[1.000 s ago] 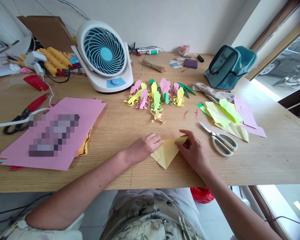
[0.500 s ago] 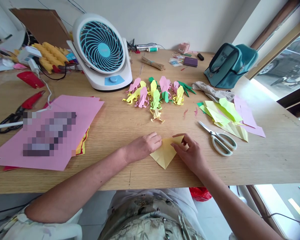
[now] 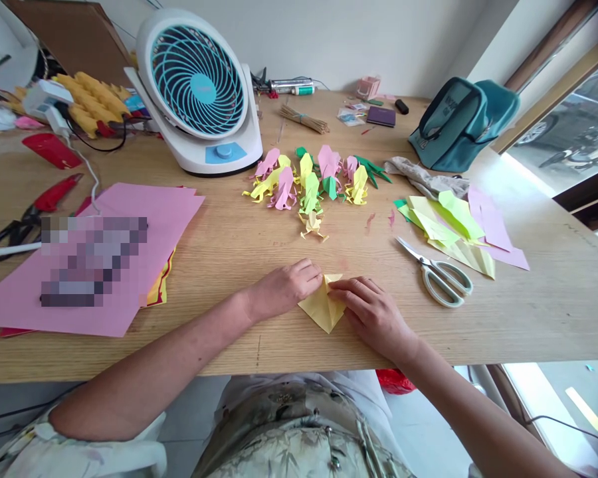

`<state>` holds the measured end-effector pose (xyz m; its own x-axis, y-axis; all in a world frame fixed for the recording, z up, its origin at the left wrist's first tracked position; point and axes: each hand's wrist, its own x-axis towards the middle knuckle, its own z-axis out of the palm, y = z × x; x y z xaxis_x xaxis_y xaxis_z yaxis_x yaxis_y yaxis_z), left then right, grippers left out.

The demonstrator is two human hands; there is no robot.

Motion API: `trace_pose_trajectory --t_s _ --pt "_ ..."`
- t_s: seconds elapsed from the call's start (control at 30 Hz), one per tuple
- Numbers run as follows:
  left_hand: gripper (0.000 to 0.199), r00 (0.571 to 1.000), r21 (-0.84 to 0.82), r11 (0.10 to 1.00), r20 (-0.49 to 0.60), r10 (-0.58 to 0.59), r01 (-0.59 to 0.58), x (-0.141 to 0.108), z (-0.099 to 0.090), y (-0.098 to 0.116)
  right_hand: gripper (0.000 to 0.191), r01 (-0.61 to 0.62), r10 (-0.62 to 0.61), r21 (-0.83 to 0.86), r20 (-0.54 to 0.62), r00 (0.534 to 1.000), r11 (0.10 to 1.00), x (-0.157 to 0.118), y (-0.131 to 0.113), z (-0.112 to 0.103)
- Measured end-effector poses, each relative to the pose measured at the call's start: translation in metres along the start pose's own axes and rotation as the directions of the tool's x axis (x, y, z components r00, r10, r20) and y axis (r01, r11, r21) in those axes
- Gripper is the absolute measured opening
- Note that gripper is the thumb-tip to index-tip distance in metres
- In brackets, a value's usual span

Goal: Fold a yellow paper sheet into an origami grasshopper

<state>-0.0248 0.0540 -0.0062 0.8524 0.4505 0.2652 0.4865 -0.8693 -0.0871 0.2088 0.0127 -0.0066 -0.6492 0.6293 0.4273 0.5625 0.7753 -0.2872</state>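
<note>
A pale yellow sheet of origami paper (image 3: 321, 310) lies on the table in front of me, its lower corner pointing at me. My left hand (image 3: 290, 287) is closed, gripping the paper's upper left edge between thumb and fingers. My right hand (image 3: 373, 312) presses its fingertips on the right flap, which is folded in toward the middle crease; its thumb is hidden. Beyond the hands stand several folded paper figures (image 3: 309, 194) in pink, yellow and green. Scissors (image 3: 438, 275) with white handles rest right of my right hand.
At the back left stands a fan (image 3: 199, 89). Pink paper sheets (image 3: 172, 212) lie at left, near red-handled pliers (image 3: 54, 194). Loose coloured sheets (image 3: 448, 226) are piled at right, before a grey cloth (image 3: 421, 176) and a teal bag (image 3: 461, 126). The table's front edge is close.
My right hand has brought the paper's right corner inward and down to the left, and its fingers now lie over the fold. My left hand has stayed in place.
</note>
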Motion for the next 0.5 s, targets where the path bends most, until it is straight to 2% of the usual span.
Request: trace_pose_trajectory --t_s 0.33,0.5 --pt "0.018 1.0 -0.016 1.0 -0.021 -0.007 0.006 0.001 0.0 0.0 0.031 0.073 -0.064 -0.058 0.137 0.988 0.996 -0.008 0.006 -0.002" --pt "0.018 0.999 -0.018 1.0 -0.028 -0.017 0.016 0.001 0.001 0.0 0.031 0.095 -0.087 -0.05 0.143 0.986 0.994 -0.011 0.008 -0.004"
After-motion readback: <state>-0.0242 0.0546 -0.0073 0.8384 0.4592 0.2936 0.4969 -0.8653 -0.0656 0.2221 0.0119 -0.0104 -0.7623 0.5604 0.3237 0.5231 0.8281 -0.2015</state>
